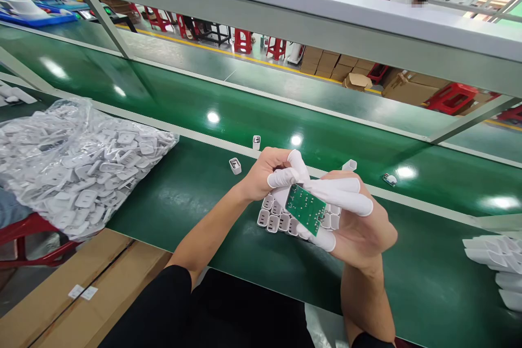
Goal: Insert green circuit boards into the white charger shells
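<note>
A green circuit board (305,209), its soldered face toward me, is held tilted above the bench. My right hand (361,217) grips it, with white-covered fingers along its top and the thumb at its lower edge. At the upper left corner of the board, the covered fingers of my left hand (273,171) are pinched together; what lies between them is hidden. Below the board stand rows of small white charger housings (272,223) with slots, partly covered by my hands. Two more white housings, one near (235,166) and one farther (256,142), sit left of my hands.
A clear plastic bag of white plastic parts (93,168) fills the bench's left side. Stacked white shells (495,255) stand at the right edge. Beyond the hands lie a white housing (349,165) and a small board (390,179). A raised shelf (285,8) crosses in front.
</note>
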The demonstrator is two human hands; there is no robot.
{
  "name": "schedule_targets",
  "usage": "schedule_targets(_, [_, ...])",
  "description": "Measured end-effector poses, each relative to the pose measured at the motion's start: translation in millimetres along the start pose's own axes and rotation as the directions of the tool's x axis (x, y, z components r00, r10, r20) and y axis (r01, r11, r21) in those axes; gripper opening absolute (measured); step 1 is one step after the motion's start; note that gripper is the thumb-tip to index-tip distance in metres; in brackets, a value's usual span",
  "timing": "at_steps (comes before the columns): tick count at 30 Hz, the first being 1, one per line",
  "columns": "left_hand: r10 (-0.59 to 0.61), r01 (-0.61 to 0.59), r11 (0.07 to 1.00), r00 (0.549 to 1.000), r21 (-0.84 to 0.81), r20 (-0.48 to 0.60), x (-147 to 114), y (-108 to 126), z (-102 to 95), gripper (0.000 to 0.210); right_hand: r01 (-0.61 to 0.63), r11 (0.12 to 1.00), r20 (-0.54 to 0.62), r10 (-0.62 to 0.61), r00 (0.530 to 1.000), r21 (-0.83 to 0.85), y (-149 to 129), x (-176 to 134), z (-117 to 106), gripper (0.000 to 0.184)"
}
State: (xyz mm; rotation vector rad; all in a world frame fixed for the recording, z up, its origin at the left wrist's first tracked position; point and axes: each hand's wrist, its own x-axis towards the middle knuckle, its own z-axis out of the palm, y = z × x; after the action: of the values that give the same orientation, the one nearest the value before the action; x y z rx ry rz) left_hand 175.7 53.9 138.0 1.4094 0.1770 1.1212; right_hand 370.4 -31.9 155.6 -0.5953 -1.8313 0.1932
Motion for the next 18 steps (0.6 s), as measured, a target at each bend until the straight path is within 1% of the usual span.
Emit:
schedule_targets(3, [-0.022, 0.022, 1.000, 1.000, 0.016, -0.019, 0.6, 1.9, 1.6, 0.049, -0.023, 0.999, 0.021, 0.022, 1.000, 0.027, -0.8, -1.3, -0.1, 0.068])
schedule_targets(7, [-0.056, 0.057, 0.998, 0.998, 0.038, -0.026, 1.6, 3.4, 3.1, 0.053, -0.039, 0.999, 0.008, 0.039, 0.999, 0.002, -0.5, -3.5, 0.3, 0.068])
schedule_targets(11, [-0.053, 0.053, 0.998, 0.998, 0.029, -0.017, 1.9, 0.2, 1.9, 0.054, -0.099, 0.995, 0.040, 0.099, 0.994, -0.019, -0.5, -5.2, -1.8, 0.061])
schedule_targets(14, [-0.029, 0.029, 0.999, 1.000, 0.027, -0.005, 1.9, -2.3, 0.3, 0.052, -0.140, 0.989, 0.071, 0.143, 0.987, -0.051, -1.5, -4.9, -3.9, 0.061])
schedule_targets(18, [-0.027, 0.028, 0.996, 0.999, 0.081, -0.020, 1.8, -3.6, 0.0, 0.060, -0.087, 0.992, 0.070, 0.094, 0.993, -0.094, -4.5, -0.1, -4.0, 0.069])
